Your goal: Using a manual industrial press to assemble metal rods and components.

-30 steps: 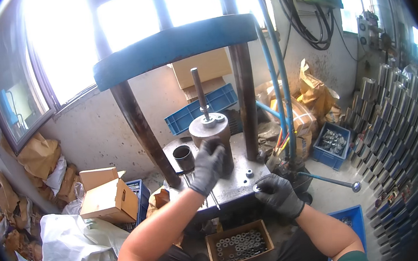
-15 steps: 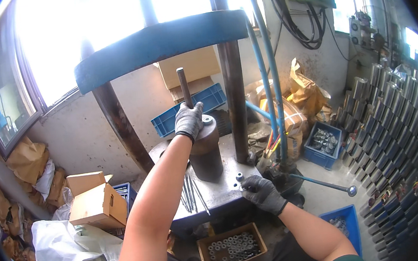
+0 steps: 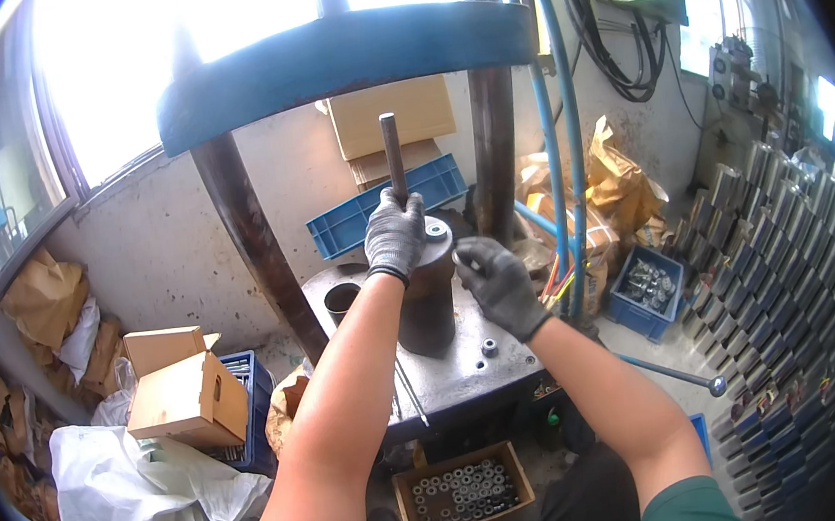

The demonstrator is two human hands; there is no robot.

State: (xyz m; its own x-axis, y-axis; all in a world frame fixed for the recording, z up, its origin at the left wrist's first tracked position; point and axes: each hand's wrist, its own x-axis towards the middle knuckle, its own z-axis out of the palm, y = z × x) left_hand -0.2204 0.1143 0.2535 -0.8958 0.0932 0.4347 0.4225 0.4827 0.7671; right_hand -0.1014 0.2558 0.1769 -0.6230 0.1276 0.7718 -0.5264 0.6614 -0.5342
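I stand at a blue-topped press with a grey steel table [image 3: 459,382]. My left hand [image 3: 394,235], in a grey glove, grips an upright metal rod [image 3: 392,154] rising from a dark cylindrical die [image 3: 428,295] on the table. My right hand [image 3: 496,281], also gloved, is beside the die's right side, fingers curled near its top rim; whether it holds a small part I cannot tell. A small ring [image 3: 435,230] lies on top of the die.
A short dark tube [image 3: 340,301] stands left of the die and a nut [image 3: 488,347] lies on the table. A cardboard box of metal rings [image 3: 465,492] sits below. Blue crates [image 3: 647,289], cardboard boxes [image 3: 184,393], a white bag [image 3: 139,498] and racks of metal sleeves [image 3: 794,305] surround the press.
My left hand rose from the die's side to grip the rod. My right hand moved up from the table's front edge to the die's top right.
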